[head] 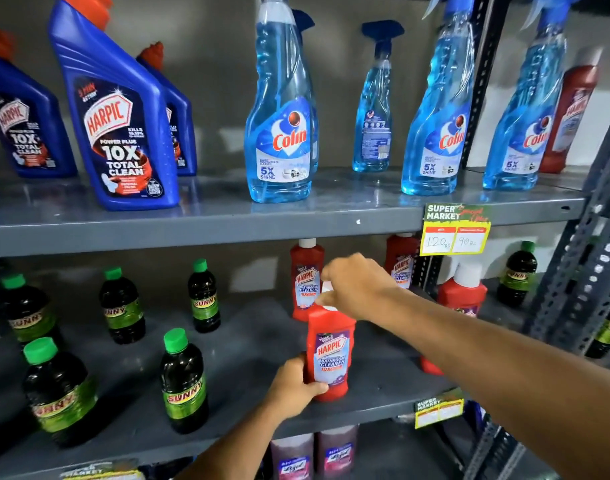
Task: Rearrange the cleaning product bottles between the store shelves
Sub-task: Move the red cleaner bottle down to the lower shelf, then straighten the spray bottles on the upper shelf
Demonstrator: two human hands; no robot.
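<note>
Right forearm crosses the frame; right hand (pixel 357 287) pinches the white cap of a red Harpic bathroom cleaner bottle (pixel 329 355), standing upright near the front of the middle shelf (pixel 262 344). Left hand (pixel 291 386) has fingers clamped round the bottle's base. Blue Colin sprays (pixel 282 133) line the shelf above; green-capped Sunny bottles (pixel 184 379) stand at left.

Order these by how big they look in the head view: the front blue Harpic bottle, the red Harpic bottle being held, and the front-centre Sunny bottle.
1. Front blue Harpic bottle, clearly largest.
2. Red Harpic bottle and Sunny bottle: they look alike, so I cannot rank them.
</note>
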